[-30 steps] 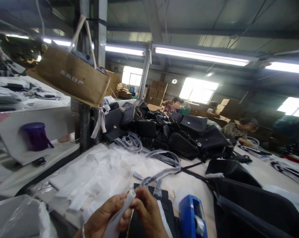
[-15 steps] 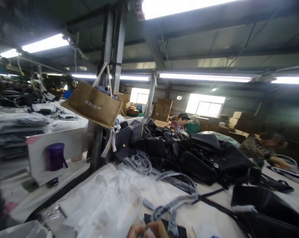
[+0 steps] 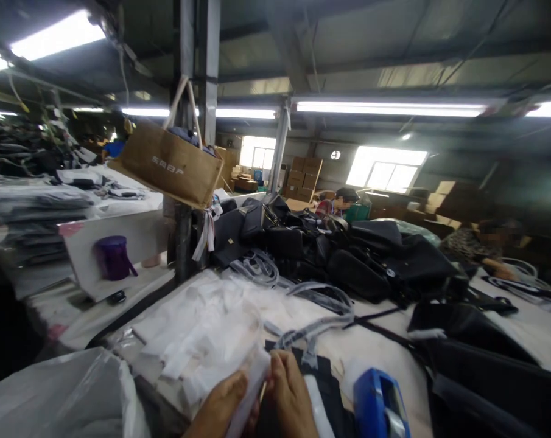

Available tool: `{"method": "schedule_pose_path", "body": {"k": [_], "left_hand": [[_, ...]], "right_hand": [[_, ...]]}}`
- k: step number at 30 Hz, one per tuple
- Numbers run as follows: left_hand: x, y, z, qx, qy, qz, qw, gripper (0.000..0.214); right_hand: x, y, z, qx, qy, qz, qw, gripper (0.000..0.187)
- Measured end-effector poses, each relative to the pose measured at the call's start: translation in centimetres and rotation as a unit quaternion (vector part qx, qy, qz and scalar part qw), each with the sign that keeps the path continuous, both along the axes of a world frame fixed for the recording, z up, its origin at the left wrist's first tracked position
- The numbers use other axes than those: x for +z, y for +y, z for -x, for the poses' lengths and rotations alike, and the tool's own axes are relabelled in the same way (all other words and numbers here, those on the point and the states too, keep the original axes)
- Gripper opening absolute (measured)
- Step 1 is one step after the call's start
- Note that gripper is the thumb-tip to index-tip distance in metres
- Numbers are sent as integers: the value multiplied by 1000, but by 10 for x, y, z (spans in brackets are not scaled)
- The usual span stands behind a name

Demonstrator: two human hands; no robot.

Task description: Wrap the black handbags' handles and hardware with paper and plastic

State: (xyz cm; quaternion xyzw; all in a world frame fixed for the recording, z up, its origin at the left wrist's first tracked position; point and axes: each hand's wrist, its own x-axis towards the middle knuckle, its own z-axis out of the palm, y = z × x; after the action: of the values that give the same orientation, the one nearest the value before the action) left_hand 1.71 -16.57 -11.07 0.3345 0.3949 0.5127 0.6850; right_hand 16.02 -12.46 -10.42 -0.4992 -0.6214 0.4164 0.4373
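Note:
Low in the view, my left hand (image 3: 223,401) is closed on a narrow white wrapping sheet (image 3: 252,389), folded lengthwise. My right hand (image 3: 290,392) pinches its upper right edge, fingertips close to the left ones. Whatever the sheet may wrap is hidden. Beneath and right of my hands lie flat black pieces (image 3: 323,371), with a white strip (image 3: 318,404) across them. A blue tape dispenser (image 3: 375,401) stands to the right of my right hand. Loose white sheets (image 3: 211,328) are heaped beyond my left hand.
Black bags (image 3: 361,267) pile up across the back of the table, with plastic-wrapped straps (image 3: 318,325) before them. A large black bag (image 3: 494,359) lies at right. A brown tote (image 3: 168,161) hangs on a post. Left are a purple container (image 3: 114,258) and a grey-white plastic bag (image 3: 60,395). Co-workers sit beyond.
The view has tipped downward, so more of my hands and the white sheet shows. The blue tape dispenser has come fully into sight at lower right.

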Motion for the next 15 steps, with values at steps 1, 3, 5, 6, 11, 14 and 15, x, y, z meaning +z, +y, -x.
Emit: {"method": "schedule_pose_path", "body": {"k": [1,3,5,6,11,14,15], "left_hand": [[-1,-2,0,12,-12,10,1000,49],[0,-5,-1,52,-26,18,998,44],[1,-7,-3,93,-31,18,995,39],[1,-7,-3,110,-32,20,993,38],[-11,-7,-4,209,-24,64,976,37],[-12,-9,-3,204,-48,76,975,38],[-9,-10,-3,190,-64,73,977,39]], "right_hand": [[0,-7,1,13,12,25,1000,40],[-7,-20,5,29,15,39,999,39],[-18,-32,13,35,-2,17,999,38],[-24,-36,18,28,-16,2,999,38],[-45,-46,41,-61,-152,-64,984,40],[-47,-48,50,-92,-266,-126,951,42],[-46,-49,53,-100,-305,-143,936,42]]}}
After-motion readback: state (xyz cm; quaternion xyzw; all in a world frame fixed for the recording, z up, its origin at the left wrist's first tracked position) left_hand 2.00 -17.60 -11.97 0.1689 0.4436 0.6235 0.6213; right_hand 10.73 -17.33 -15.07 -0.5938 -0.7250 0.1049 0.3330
